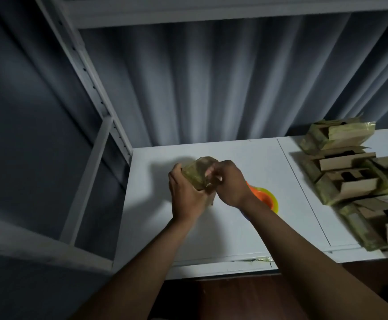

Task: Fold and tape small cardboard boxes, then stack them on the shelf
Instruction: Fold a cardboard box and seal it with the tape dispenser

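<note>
Dark brown floor (246, 294) along the bottom edge, cut off by two bare forearms reaching up from the lower corners. Beyond it, a white shelf board (234, 232) across the centre and right of the frame, with a strip of yellowish tape (257, 259) stuck along its front lip.

Centre frame, just above the board: left hand (186, 195) wrapped around the lower side of a small cardboard box (196, 173), fingers curled under it, thumb on its near edge. Right hand (230, 183) touching the box's right side, fingers bent and pinching at a flap or tape end there; exactly which, too blurred to tell. Box tilted, glossy with tape, partly hidden by both hands.

Just behind the right wrist, an orange and yellow tape dispenser (267, 198) lying on the board, mostly covered by the arm.

Right side of the frame: a heap of flattened boxes (350, 179), overlapping, running off the right edge.

Upper left: white perforated shelf upright (91, 82) and an upper shelf (211, 12) cut by the top edge. Behind everything, grey pleated curtain (211, 84), dim and soft.
</note>
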